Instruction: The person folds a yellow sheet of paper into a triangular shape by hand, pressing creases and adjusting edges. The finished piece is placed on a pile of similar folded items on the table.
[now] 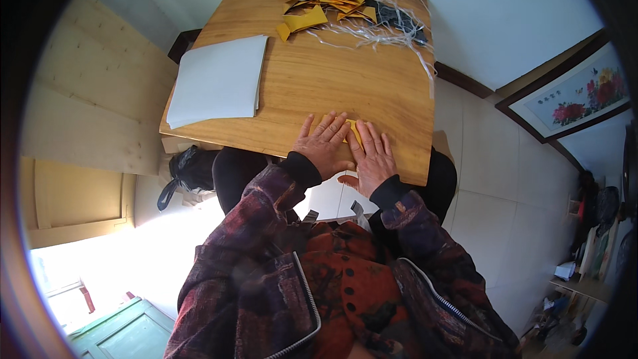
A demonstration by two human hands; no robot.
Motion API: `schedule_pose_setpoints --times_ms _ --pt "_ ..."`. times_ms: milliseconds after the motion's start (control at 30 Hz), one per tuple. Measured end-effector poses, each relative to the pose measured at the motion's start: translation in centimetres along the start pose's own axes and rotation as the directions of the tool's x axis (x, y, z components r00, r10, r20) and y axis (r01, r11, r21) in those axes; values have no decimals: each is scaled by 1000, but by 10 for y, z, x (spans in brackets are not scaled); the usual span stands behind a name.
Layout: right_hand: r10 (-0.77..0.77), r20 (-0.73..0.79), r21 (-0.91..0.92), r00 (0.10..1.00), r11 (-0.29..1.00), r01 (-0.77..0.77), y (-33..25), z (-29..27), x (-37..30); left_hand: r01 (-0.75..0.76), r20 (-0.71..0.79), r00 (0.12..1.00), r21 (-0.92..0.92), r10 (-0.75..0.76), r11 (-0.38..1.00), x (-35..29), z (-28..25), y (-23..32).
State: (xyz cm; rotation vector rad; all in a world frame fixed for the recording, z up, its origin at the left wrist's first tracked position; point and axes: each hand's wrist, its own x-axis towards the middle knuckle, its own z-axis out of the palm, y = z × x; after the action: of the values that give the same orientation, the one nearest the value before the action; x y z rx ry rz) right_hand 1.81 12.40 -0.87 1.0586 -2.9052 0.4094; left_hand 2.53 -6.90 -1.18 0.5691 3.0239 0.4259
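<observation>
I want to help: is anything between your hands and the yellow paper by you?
Nothing visible. The left hand and right hand lie over the yellow paper; the white stack is off to the left.

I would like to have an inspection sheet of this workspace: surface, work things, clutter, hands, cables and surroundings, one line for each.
Surface: wooden table, brown with visible grain.
Work things: small yellow piece near the table's near edge, mostly covered.
Clutter: heap of yellow pieces, white strands and dark bundle at the far side; stack of white sheets at left.
Hands: left hand and right hand side by side over the small yellow piece, fingers extended.
Cables: nothing seen.
Surroundings: tiled floor; framed flower picture at right.
</observation>
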Motion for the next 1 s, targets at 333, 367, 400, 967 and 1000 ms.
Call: schedule_pose_setpoints --times_ms 333,367,400,967,1000 --pt "66 -31 105 997 993 -63 4 3 -1 -72 16 997 17 71 997 2 -3 2" --pt "58 -46 84 997 995 -53 5 4 -2 -80 5 997 32 80 996 2 -3 2" --pt "57 -48 63 997 997 -54 5 5 -4 -78 21 997 43 77 996 2 -2 1" --pt "114 -95 157 989 983 -99 25 -13 -41 -46 12 999 42 46 998 -9 3 2" --pt "135 -104 221 985 969 -109 29 -14 -43 -56 -8 998 31 56 998 -12 2 2"
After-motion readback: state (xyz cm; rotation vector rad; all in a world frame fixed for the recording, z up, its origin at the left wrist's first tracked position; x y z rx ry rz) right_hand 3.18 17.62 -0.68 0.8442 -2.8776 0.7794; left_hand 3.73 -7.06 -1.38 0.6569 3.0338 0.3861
